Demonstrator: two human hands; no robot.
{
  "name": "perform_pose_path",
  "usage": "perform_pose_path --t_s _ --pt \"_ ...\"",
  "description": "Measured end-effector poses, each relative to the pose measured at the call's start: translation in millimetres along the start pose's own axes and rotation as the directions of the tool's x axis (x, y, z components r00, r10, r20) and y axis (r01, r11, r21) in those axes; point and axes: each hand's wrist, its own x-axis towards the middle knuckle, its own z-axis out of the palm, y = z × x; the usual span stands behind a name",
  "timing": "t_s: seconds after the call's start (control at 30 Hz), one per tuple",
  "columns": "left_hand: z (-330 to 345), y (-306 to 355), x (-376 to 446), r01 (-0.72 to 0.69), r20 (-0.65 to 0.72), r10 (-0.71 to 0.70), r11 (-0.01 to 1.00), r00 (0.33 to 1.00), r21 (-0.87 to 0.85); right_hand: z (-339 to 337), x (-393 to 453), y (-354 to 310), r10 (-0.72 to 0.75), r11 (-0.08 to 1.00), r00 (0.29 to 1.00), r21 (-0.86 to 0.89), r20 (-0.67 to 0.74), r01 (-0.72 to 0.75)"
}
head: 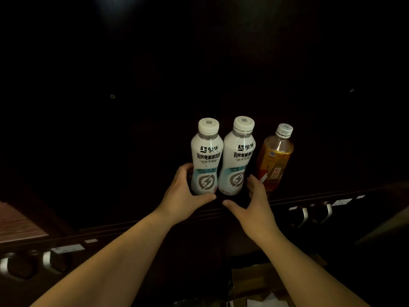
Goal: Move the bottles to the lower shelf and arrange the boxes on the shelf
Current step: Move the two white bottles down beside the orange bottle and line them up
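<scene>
Two white drink bottles stand side by side on a dark shelf point(314, 196). My left hand point(183, 196) wraps the base of the left white bottle point(205, 156), fingers behind it and thumb in front. My right hand point(254, 207) is cupped beside the base of the right white bottle point(239, 156). Its fingers reach up between that bottle and an amber drink bottle point(275, 156), with a dark gap between palm and bottle. The amber bottle stands just to the right, partly hidden by my right fingers.
The shelf's inside is very dark. Label strips and metal hooks point(304, 214) hang along its front edge, with more hooks point(47, 258) at lower left. A reddish wooden surface point(17, 222) lies at the left. Cardboard boxes point(265, 282) show dimly below.
</scene>
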Motion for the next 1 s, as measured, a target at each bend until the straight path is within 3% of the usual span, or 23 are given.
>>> perform_pose_path --t_s 0.07,0.2,0.27,0.4,0.6,1.0 --pt "-2 -1 -1 0.008 0.015 -0.007 1.0 1.0 -0.014 -10 -15 7 -0.016 1.0 0.998 -0.023 -0.068 0.015" --pt "-1 2 0 0.009 0.025 -0.009 1.0 1.0 0.002 -44 -12 17 -0.017 1.0 0.943 -0.013 -0.333 0.013" --pt "2 2 1 0.007 0.021 -0.007 1.0 1.0 0.01 -58 7 18 0.034 0.999 0.931 0.01 -0.363 -0.033" --pt "3 0 1 0.005 0.009 -0.006 1.0 1.0 0.029 -73 45 16 0.099 0.995 0.99 0.009 -0.104 -0.098" --pt "6 -1 5 0.007 0.001 -0.007 0.999 1.0 0.035 -77 71 17 0.119 0.99 0.989 -0.082 0.091 -0.112" --pt "9 1 8 0.005 0.017 -0.006 0.997 1.0 0.072 -74 76 25 0.087 0.992 0.982 -0.107 0.165 -0.07"
